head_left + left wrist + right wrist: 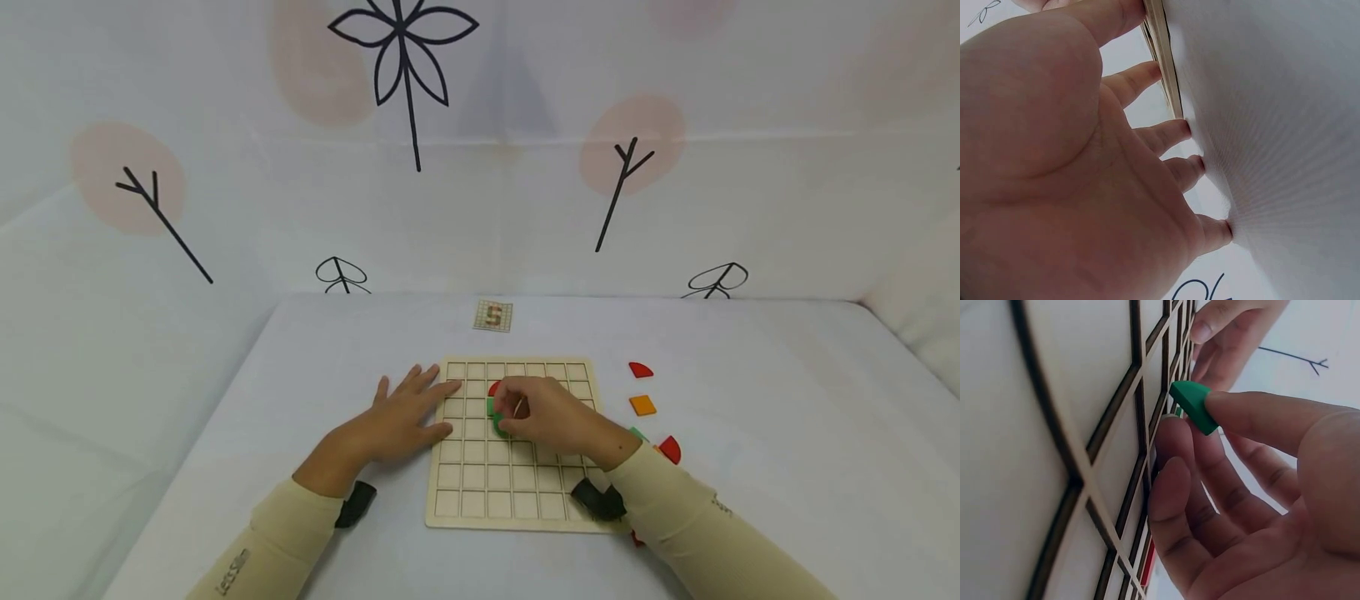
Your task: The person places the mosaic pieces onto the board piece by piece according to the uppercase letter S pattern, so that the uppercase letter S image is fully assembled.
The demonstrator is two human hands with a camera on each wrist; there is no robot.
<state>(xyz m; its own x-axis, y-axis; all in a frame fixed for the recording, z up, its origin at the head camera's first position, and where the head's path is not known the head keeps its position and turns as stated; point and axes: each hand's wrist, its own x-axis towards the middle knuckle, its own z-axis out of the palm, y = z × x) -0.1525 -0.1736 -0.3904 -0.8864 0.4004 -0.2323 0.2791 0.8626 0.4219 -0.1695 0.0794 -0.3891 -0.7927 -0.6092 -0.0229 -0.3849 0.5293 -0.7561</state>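
My right hand (551,417) pinches a green tile with one curved side (1194,406) between thumb and fingers, close over a wooden grid board (474,477). Just beyond the fingers, a red tile (493,388) and a light green tile (490,406) sit in the grid, partly covered by the hand. My left hand (405,421) lies with fingers spread at the board's left side. Its thumb and index finger reach the board's edge, while the other fingertips rest on the white cloth in the left wrist view.
Right of the board lie a red quarter-round tile (641,370), an orange square tile (642,405) and another red tile (670,450). More tiles are partly hidden under the right forearm. A small pattern card (492,316) with an S-like figure lies behind the board.
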